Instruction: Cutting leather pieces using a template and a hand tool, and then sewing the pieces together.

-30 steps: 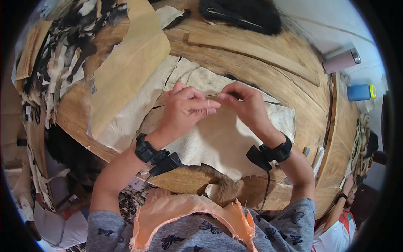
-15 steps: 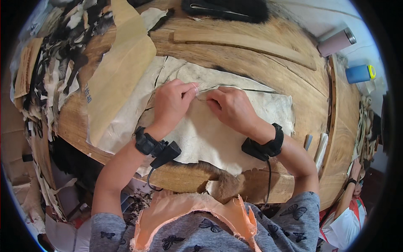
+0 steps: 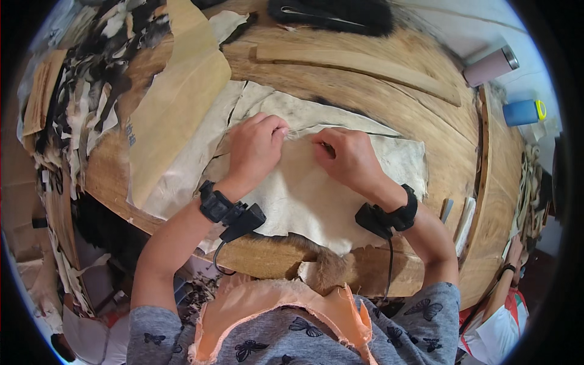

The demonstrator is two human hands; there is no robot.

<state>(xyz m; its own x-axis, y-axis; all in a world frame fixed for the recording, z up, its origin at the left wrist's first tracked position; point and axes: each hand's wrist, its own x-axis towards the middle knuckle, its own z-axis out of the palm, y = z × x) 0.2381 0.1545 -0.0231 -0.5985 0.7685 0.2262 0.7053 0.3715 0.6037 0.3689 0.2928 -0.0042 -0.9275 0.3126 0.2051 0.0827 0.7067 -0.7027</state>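
Pale pelt pieces (image 3: 316,194) lie skin side up on the wooden table, brown fur showing along the near edge. A dark gap runs between the large piece and a strip (image 3: 298,106) beyond it. My left hand (image 3: 257,149) is closed in a pinch at that far edge; what is between its thumb and forefinger is too small to make out. To its right, my right hand (image 3: 350,155) hovers over the same edge with fingers curled and tips together, and their contents are hidden. Black bands with small black units and cables circle both wrists.
A tan paper pattern (image 3: 182,103) covers the left pelt. Fur scraps (image 3: 79,91) are heaped at far left. Beyond lie a wooden slat (image 3: 359,64) and black fur (image 3: 331,15). A pink tumbler (image 3: 491,66) and blue cup (image 3: 522,112) stand right. Other people are at both lower corners.
My right hand has drawn slightly right, widening the space between my hands. My left hand has shifted only slightly and stays pinched at the edge. The whole view has shifted a little.
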